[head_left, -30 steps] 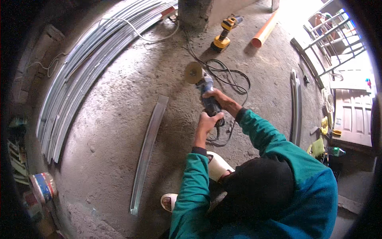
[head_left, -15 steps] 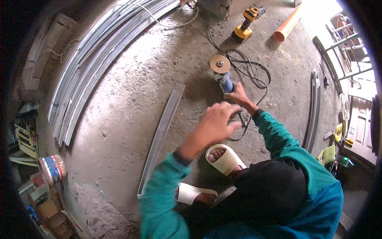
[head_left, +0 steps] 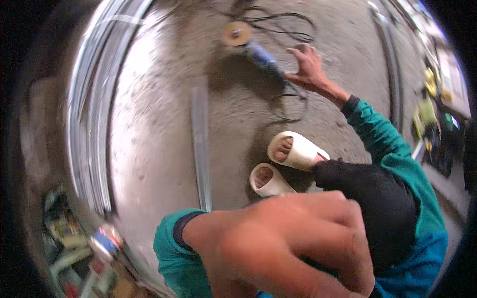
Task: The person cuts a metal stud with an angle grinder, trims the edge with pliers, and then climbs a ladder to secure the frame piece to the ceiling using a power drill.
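My right hand (head_left: 308, 69) has its fingers apart, its thumb at the rear of a blue angle grinder (head_left: 263, 59) with a tan disc (head_left: 236, 34); the grinder is blurred, low over or on the floor. My left hand (head_left: 283, 238) is large and close to the camera, fingers curled; what is under them, if anything, is hidden. A straight metal channel (head_left: 201, 144) lies on the floor left of my white slippers (head_left: 293, 149). A black cord (head_left: 278, 20) loops beyond and beside the grinder.
Long metal profiles (head_left: 97, 109) lie stacked on the left, more (head_left: 392, 69) along the right. A striped bucket (head_left: 107, 241) and clutter (head_left: 64, 223) sit at lower left. Yellow items (head_left: 430, 84) and a pale door (head_left: 454, 84) are at the right.
My left hand has left the grinder and risen toward the camera. My right hand has loosened its fingers at the grinder. The view has shifted, so the drill and orange pipe are out of sight.
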`<act>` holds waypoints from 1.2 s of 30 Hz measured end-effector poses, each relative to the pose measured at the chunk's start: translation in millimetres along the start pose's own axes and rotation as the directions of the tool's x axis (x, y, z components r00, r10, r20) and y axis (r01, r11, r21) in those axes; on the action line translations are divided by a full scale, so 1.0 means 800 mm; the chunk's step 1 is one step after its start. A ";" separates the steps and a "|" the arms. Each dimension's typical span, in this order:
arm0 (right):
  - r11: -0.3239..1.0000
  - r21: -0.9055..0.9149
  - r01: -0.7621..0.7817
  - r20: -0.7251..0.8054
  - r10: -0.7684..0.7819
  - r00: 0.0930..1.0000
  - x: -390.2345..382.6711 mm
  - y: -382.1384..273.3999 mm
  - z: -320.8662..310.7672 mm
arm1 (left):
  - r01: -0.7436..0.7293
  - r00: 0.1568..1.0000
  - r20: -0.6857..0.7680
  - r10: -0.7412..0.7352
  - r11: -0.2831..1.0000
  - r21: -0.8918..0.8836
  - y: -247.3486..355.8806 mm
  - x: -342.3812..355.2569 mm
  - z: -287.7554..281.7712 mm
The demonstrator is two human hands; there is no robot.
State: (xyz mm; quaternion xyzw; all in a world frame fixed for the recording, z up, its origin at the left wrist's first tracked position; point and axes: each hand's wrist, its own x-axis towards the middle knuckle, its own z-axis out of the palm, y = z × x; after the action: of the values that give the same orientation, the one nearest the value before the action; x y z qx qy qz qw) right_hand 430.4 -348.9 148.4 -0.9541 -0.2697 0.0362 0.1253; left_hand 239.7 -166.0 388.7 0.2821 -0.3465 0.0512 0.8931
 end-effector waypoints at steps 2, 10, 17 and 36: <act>0.989 0.059 0.137 0.015 -0.138 0.990 -0.024 0.036 -0.046 | 0.064 0.996 0.074 -0.054 0.988 -0.143 -0.044 0.022 0.001; 0.999 0.023 -0.028 0.198 0.023 0.980 -0.127 0.247 -0.254 | 0.251 0.960 0.219 -0.175 0.884 -0.394 -0.193 0.150 0.111; 0.891 0.026 -0.454 -0.094 0.454 0.886 -0.259 0.529 -0.315 | 0.385 0.923 0.239 -0.302 0.719 -0.578 -0.310 0.226 0.163; 0.674 0.021 -0.738 -0.546 0.626 0.557 -0.498 1.552 -0.581 | 0.007 0.696 -0.035 -0.717 -0.041 0.999 -1.409 0.666 0.159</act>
State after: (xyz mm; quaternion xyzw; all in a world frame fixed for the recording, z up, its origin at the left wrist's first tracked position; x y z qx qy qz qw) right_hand 782.1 -1681.4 276.7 -0.9635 0.1645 -0.2007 0.0660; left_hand 890.0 -1231.9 282.2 0.8847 -0.3462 -0.0660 0.3049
